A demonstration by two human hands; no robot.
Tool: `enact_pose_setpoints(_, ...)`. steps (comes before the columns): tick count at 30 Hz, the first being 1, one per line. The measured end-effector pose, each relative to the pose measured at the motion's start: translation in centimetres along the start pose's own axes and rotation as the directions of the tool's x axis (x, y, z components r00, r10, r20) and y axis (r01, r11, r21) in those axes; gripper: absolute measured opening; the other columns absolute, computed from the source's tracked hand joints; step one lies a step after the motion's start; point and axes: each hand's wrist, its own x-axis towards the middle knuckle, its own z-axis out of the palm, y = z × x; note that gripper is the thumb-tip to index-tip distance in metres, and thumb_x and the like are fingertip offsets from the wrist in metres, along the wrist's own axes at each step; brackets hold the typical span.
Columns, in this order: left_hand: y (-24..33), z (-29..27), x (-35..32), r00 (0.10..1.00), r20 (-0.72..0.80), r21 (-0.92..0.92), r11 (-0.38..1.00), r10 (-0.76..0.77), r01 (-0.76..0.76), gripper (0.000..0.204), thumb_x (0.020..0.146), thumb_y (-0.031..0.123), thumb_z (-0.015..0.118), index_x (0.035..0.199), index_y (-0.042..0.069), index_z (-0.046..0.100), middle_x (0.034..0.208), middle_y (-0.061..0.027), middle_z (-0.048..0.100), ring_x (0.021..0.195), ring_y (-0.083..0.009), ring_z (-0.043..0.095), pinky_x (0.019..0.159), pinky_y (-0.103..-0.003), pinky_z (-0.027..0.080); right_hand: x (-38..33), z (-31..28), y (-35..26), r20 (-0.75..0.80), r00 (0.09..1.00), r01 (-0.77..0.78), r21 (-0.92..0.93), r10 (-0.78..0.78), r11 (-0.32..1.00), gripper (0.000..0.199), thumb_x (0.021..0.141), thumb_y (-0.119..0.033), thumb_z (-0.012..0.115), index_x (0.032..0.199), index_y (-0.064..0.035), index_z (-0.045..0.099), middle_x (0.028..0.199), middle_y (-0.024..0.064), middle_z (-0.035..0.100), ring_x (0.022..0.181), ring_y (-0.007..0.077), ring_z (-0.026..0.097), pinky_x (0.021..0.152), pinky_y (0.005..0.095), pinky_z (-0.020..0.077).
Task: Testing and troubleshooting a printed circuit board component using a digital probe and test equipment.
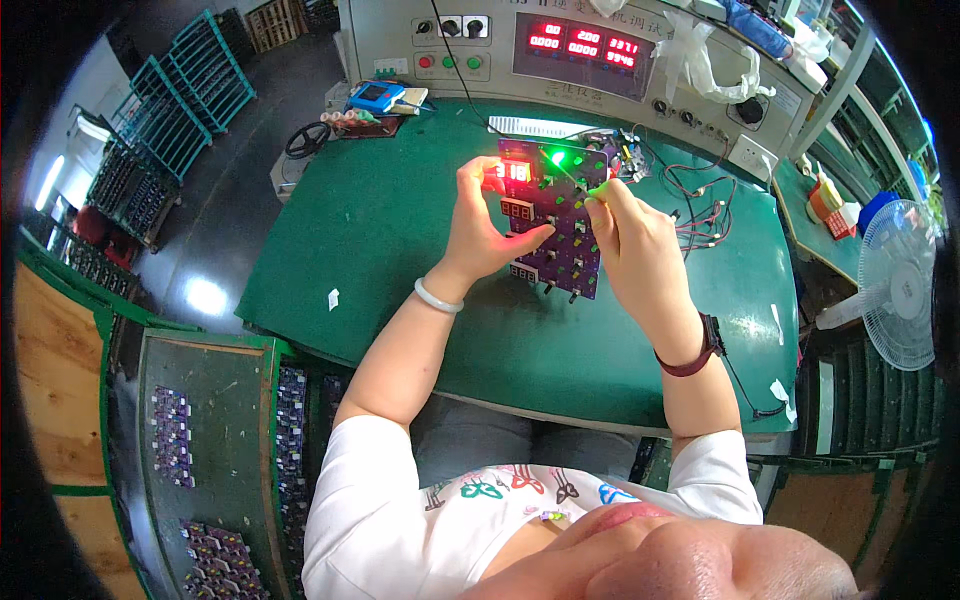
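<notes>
A purple circuit board (560,245) stands tilted up over the green table, with small knobs and several digit displays on its face. Its top left display (516,172) glows red and a green light (558,158) shines near the top edge. My left hand (480,225) grips the board's left side, thumb across the front and fingers at the upper left edge. At the upper right edge, my right hand (630,225) is closed in a pinch against the board. A thin line runs from its fingertips toward the green light; what the fingers hold is too small to tell.
Behind the green table (360,230) stands a grey test console (480,85) with red readouts. Tangled cables (715,215) lie right of the board, a blue device (378,97) at the back left. A fan (900,285) is far right; more boards (172,435) sit lower left.
</notes>
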Motion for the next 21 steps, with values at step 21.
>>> enact_pose_setpoints(21, 0.25, -0.10, -0.02, 0.999, 0.027, -0.001, 1.000, -0.031, 0.031, 0.099, 0.064, 0.027, 0.095, 0.136, 0.003, 0.032, 0.129, -0.0139, 0.046, 0.118, -0.0241, 0.054, 0.104, -0.040, 0.044, -0.04, 0.12, 0.16, -0.012, 1.000, -0.014, 0.015, 0.014, 1.000, 0.015, 0.097, -0.015, 0.060, 0.093, -0.0045, 0.049, 0.068, 0.0181, 0.059, 0.063, 0.0392, 0.061, 0.056, 0.0485, 0.0470)
